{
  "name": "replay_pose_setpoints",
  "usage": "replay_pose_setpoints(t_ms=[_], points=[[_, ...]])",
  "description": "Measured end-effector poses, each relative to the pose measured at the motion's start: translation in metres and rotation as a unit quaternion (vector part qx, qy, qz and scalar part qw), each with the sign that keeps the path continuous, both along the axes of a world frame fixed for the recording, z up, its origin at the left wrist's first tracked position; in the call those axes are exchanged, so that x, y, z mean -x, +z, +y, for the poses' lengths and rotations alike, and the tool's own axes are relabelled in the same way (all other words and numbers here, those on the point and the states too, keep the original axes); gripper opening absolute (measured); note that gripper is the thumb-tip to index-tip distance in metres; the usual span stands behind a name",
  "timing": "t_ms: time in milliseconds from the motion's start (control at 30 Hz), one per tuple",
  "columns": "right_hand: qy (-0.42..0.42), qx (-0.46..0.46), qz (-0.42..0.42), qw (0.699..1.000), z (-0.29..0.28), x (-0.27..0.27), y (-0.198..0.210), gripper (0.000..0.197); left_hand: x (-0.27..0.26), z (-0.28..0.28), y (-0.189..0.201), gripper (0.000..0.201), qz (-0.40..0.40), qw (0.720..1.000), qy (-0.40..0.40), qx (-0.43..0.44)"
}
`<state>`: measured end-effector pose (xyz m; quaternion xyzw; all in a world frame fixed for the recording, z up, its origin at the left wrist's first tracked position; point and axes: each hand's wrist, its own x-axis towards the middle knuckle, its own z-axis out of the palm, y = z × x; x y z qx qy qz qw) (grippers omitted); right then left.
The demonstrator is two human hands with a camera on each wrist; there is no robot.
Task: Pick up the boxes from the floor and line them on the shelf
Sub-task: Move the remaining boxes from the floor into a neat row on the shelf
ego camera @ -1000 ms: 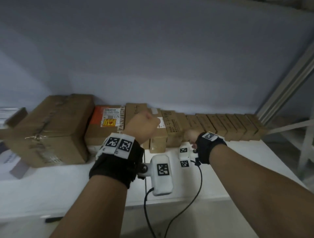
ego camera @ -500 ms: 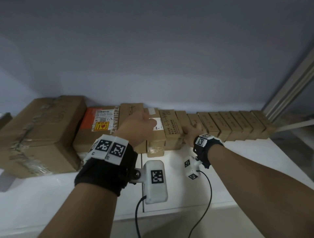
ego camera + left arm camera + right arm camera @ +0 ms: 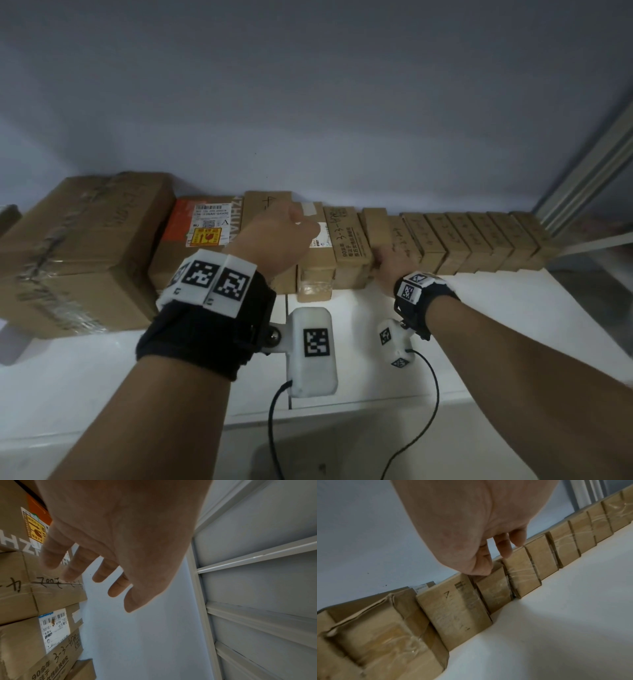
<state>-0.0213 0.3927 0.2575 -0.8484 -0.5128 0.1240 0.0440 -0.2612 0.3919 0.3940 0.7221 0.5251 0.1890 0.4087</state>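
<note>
Boxes [image 3: 346,240] are lined in a row along the back wall of the white shelf [image 3: 513,308], running from the large carton [image 3: 78,253] at the left of the head frame to the small cartons near the metal upright [image 3: 589,164] at the right. The placing step is judged to be almost over, with the row being squared up rather than a box carried.

The right hand [image 3: 394,265] is laid on the small box [image 3: 375,228] at the middle of the row. In the right wrist view its fingers [image 3: 503,547] are bent down over the box's top edge with the thumb against the near face, so the box is pinched between them. The left hand [image 3: 274,240] is held over the taller boxes left of centre. In the left wrist view its fingers [image 3: 102,573] are spread and relaxed, and nothing is gripped.

The small box is seen to stand a little higher than its neighbours. The next move is judged to call for it to be pressed down and back until flush with the row, after which both hands can be withdrawn toward the floor for any remaining box. The floor itself is not shown.
</note>
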Motion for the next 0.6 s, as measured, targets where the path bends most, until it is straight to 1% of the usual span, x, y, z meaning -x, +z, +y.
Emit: replay_pose_setpoints(t_ms=[33, 100, 167, 233, 300, 367, 467, 567, 600], points=[[0.005, 0.036, -0.018, 0.999, -0.007, 0.001, -0.004, 0.031, 0.000, -0.001, 0.001, 0.029, -0.007, 1.000, -0.005, -0.005], [0.007, 0.120, -0.019, 0.993, -0.025, 0.004, -0.015, 0.032, 0.001, -0.003, 0.003, 0.013, -0.022, 1.000, -0.013, -0.015], [0.009, 0.150, -0.018, 0.989, -0.042, 0.004, -0.028, 0.032, 0.000, -0.004, 0.004, 0.010, -0.029, 0.999, -0.012, -0.021], [-0.009, 0.106, 0.027, 0.994, -0.050, 0.002, -0.029, 0.027, 0.000, -0.005, 0.004, 0.010, -0.036, 0.999, -0.009, -0.017], [-0.032, 0.057, 0.069, 0.995, -0.053, 0.003, -0.015, 0.026, -0.001, -0.006, 0.001, 0.013, -0.039, 0.999, -0.003, -0.019], [-0.042, 0.017, 0.085, 0.995, -0.054, 0.002, 0.004, 0.025, -0.004, -0.007, -0.001, 0.013, -0.037, 0.999, 0.004, -0.023], [-0.058, -0.019, 0.121, 0.991, -0.054, -0.003, 0.026, 0.023, -0.011, -0.008, -0.002, 0.015, -0.039, 0.999, 0.003, -0.008], [-0.101, -0.071, 0.158, 0.980, -0.054, -0.010, 0.034, 0.011, -0.015, -0.009, -0.001, 0.021, -0.017, 1.000, -0.010, -0.006], [-0.111, -0.078, 0.164, 0.977, -0.055, -0.010, 0.036, 0.010, -0.016, -0.008, -0.001, 0.023, -0.007, 1.000, -0.015, -0.005]])
